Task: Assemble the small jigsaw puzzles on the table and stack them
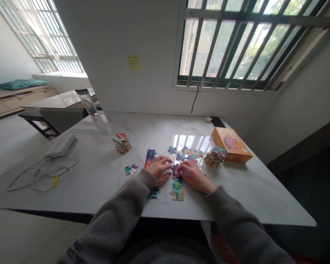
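Both hands rest on the white marble table (99,176) over a partly joined jigsaw strip (177,187). My left hand (160,168) lies palm down with fingers curled, its fingertips touching the top of the strip. My right hand (194,175) lies on the other side, fingertips pinching a purple puzzle piece (176,171) at the strip's upper end. A blue joined section (150,157) lies just beyond my left hand. Loose pieces (185,152) are scattered ahead of both hands. Another piece (154,194) peeks out under my left wrist.
A stack of pieces (122,143) stands at mid-left, and another pile (215,156) leans by the orange puzzle box (231,145). One loose piece (131,169) lies to the left. A white power adapter with cable (61,146) and a clear bottle (91,107) occupy the left side.
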The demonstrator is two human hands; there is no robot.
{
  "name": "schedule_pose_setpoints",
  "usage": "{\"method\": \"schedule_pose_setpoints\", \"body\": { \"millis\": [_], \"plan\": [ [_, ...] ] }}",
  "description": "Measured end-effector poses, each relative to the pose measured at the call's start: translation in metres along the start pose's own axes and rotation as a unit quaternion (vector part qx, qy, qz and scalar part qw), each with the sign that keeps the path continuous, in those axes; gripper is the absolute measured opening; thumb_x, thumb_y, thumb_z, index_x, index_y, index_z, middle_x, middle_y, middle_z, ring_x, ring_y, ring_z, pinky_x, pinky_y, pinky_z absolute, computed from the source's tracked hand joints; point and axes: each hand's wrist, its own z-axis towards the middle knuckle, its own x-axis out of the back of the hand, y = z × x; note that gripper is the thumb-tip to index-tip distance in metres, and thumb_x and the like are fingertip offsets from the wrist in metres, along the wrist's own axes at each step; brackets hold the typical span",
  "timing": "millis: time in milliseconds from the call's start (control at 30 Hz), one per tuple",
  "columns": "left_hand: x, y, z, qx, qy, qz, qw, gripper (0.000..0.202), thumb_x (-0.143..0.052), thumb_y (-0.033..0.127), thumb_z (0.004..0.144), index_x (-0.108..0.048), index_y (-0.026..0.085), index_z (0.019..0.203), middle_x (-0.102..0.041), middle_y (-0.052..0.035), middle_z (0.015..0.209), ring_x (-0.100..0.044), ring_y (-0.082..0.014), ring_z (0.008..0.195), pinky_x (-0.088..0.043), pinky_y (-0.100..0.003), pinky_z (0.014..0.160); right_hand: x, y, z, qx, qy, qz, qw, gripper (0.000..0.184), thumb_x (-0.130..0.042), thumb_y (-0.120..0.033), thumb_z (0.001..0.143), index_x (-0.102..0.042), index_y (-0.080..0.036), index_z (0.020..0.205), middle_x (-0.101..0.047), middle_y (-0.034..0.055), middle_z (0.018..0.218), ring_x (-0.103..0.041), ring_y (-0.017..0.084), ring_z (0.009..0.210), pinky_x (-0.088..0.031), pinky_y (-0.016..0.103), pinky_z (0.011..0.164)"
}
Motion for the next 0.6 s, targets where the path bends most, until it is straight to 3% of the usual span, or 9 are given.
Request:
{"method": "schedule_pose_setpoints", "body": {
  "millis": [300, 600],
  "plan": [
    [-0.0078, -0.0001, -0.0023, -0.031, -0.029, -0.001, 0.999, 0.021, -0.067, 0.033, 0.088, -0.071, 0.032, 0.109, -0.065, -0.0035, 0.118, -0.052, -0.0267, 0.118, -0.04, -0.046, 0.102, -0.0043, 0.0036, 0.0011, -0.001, -0.003, -0.011, 1.0, 0.015, -0.055, -0.026, 0.098, -0.064, -0.026, 0.11, -0.062, 0.008, 0.114, -0.057, 0.024, 0.108, -0.047, 0.046, 0.098],
    [-0.0048, 0.0047, -0.0016, -0.033, -0.023, -0.004, 0.999, 0.017, -0.069, 0.033, 0.086, -0.07, 0.028, 0.102, -0.066, -0.0042, 0.115, -0.053, -0.0269, 0.116, -0.041, -0.045, 0.101, -0.0069, 0.0056, 0.004, -0.006, -0.001, -0.003, 1.0, 0.012, -0.058, -0.028, 0.098, -0.064, -0.025, 0.108, -0.062, 0.0074, 0.111, -0.057, 0.024, 0.107, -0.047, 0.045, 0.097]
  ]
}}
